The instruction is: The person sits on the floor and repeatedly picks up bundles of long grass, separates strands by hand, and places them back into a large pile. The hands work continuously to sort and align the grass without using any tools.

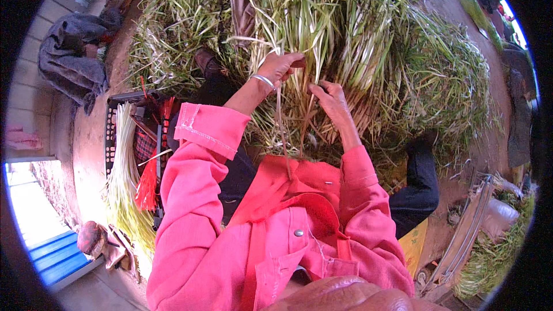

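Note:
My left hand (280, 69), with a silver bangle at its wrist, pinches a thin pale stalk (279, 112) whose lower end hangs toward my red apron (298, 181). Close by on the right, my right hand (332, 99) has thumb and forefinger closed on another thin stalk (303, 131), brownish at its lower part. Both hands are over the front of a large heap of long-leaved green plants (302, 13) with pale stems, their leaf tips pointing away from me. A brownish cloth (240, 6) lies on the heap beyond my left hand.
At my left stands a black plastic crate (110, 138) with a bundle of pale stalks (121, 172) and red plastic strips (147, 183). A dark garment (71, 52) is farther left. To the right are a wooden bench (460, 233) and more green plants (488, 263).

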Available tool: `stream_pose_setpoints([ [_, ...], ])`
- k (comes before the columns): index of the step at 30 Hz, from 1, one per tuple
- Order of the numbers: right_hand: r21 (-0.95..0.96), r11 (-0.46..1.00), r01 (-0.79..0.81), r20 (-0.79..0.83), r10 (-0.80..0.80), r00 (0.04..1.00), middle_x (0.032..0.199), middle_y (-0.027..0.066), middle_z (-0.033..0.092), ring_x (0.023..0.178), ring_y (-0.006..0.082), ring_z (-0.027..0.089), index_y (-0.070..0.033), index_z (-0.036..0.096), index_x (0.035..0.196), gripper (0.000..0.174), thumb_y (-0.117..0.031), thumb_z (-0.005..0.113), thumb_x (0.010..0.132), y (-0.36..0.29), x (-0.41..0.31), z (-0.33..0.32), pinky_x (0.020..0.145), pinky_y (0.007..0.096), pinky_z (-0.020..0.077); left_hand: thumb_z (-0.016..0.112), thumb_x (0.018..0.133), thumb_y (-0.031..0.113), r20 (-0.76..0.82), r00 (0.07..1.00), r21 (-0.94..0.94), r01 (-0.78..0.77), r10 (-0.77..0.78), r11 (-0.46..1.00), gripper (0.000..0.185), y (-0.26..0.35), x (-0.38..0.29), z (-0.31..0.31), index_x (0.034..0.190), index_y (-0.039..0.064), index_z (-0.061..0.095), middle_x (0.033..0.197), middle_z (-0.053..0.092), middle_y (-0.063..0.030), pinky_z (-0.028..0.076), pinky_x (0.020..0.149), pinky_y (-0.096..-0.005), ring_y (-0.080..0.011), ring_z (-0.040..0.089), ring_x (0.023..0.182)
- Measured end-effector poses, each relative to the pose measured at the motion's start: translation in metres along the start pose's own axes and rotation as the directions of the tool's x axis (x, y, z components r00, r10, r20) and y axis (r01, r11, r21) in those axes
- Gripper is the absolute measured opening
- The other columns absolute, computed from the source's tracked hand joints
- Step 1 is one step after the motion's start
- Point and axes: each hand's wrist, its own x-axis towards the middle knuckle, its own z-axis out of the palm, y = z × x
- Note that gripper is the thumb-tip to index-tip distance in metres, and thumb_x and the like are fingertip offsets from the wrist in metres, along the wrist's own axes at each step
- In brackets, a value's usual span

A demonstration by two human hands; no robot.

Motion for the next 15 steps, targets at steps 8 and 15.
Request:
stream_pose_setpoints([
  [8,-0.126,0.99,-0.069,-0.107,0.055,0.993,0.065,-0.0015,0.051,0.063,0.0068,0.043,0.003,0.059,0.085,0.027,-0.024,0.057,0.084,-0.045,-0.038,0.019,0.056,0.0234,0.0372,0.076,0.067,0.026,0.203,0.963,0.026,-0.187,0.178,0.982,0.023,-0.019,-0.004,0.024,0.072,0.01,0.059,0.061,0.052,0.003,0.03,0.041,-0.0213,-0.0064,0.042,0.048],
  [15,-0.135,0.982,0.128,-0.483,-0.178,0.858,0.066,0.0017,0.054,0.063,0.009,0.043,0.005,0.059,0.079,0.028,-0.023,0.059,0.082,-0.035,-0.007,0.028,0.058,0.0271,0.0375,0.079,0.063,0.019,-0.007,0.964,-0.022,-0.265,0.265,0.964,0.024,-0.024,0.002,0.021,0.067,0.006,0.06,0.06,0.058,-0.0022,0.037,0.041,-0.0239,-0.01,0.049,0.047],
])
